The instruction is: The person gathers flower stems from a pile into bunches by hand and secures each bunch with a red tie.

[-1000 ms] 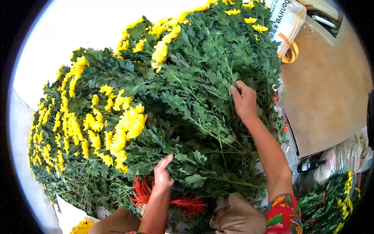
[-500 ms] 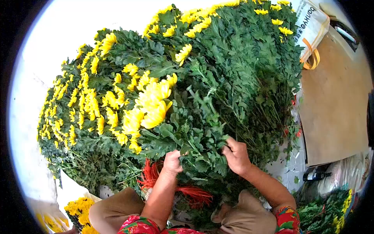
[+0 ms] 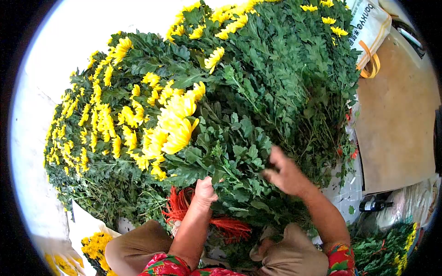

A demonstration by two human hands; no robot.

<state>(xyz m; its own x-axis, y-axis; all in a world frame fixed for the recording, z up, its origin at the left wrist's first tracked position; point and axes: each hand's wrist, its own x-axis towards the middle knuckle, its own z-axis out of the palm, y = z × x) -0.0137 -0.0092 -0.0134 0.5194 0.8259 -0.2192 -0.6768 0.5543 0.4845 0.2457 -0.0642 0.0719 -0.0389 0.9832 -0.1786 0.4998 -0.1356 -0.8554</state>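
A bunch of leafy stems point(image 3: 235, 161) with yellow blooms point(image 3: 177, 126) at its left end lies across the front of a large flower heap point(image 3: 285, 69). My left hand point(image 3: 206, 189) is closed around the bunch's lower side, its fingers partly hidden by leaves. At the bunch's right side my right hand point(image 3: 286, 175) is slightly blurred, thumb and fingers apart, with nothing between them. Red strands point(image 3: 179, 204) lie beside my left forearm, and more of them show below the bunch.
Brown board point(image 3: 398, 115) at the right, with a white bag point(image 3: 370, 27) with orange handles above it. A dark bottle point(image 3: 374, 205) and clear plastic point(image 3: 410, 202) lie lower right. More yellow flowers point(image 3: 96, 248) stand in white wrapping at lower left.
My right hand came down from the heap to the bunch, then opened and moved slightly right. My left hand closed around the bunch. The stem and blooms now lie together in the bunch.
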